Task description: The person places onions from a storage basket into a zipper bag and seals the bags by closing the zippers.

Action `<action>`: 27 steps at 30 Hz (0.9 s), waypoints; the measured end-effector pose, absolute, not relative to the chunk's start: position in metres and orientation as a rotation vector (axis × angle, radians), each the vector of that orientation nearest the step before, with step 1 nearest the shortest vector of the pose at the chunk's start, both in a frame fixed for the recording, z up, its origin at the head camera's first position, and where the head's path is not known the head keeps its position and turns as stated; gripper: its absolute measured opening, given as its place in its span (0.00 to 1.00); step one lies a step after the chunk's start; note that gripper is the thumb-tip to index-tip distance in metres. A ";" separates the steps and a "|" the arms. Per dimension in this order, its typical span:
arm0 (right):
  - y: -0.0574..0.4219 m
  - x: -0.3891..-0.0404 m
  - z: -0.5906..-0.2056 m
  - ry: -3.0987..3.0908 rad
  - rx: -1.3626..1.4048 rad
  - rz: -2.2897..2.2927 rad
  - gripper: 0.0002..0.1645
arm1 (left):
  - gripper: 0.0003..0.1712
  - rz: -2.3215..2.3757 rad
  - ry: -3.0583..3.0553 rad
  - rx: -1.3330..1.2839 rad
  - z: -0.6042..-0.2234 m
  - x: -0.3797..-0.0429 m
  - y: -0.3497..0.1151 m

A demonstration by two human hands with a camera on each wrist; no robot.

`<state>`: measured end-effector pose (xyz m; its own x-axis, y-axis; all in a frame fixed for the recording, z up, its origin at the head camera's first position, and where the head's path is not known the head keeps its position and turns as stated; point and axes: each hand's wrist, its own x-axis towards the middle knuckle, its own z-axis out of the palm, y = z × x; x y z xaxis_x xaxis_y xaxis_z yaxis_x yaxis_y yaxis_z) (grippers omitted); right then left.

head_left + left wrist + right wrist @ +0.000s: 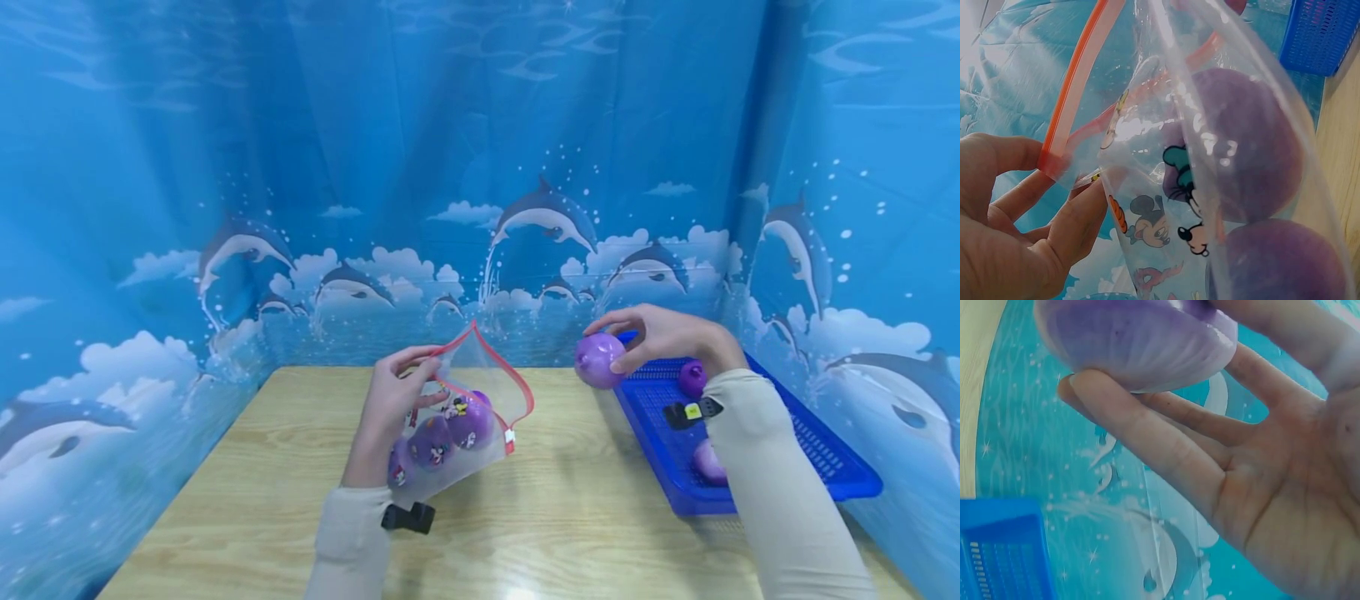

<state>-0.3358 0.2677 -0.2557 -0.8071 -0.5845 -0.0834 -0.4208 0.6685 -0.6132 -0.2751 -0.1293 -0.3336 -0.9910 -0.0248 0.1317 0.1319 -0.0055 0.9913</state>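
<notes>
My left hand (397, 400) pinches the red-edged rim of a clear zip bag (480, 458) printed with cartoon figures. The bag's mouth gapes toward the right, and a white slider (510, 435) sits at its lower corner. Several purple onions (1247, 144) lie inside, seen through the plastic in the left wrist view. To the right of the bag, my right hand (663, 333) holds another purple onion (598, 360) between thumb and fingers, above the table and apart from the bag. The right wrist view shows this onion's pale, streaked underside (1135, 344).
A blue plastic basket (667, 479) stands on the right of the wooden table (570, 508). In it are a dark purple onion (692, 379) and a paler one (708, 462), partly hidden by the right arm. A blue dolphin-print curtain (420, 183) hangs behind and at the sides.
</notes>
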 end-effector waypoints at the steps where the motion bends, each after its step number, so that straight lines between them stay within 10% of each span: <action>1: 0.265 -0.336 -0.256 2.610 -0.810 -0.858 0.37 | 0.18 -2.151 -2.131 -0.116 -0.334 -0.275 -0.129; 27: 0.203 -0.322 -0.255 2.469 -0.951 -0.926 0.37 | 0.18 -2.139 -2.175 -0.102 -0.333 -0.277 -0.127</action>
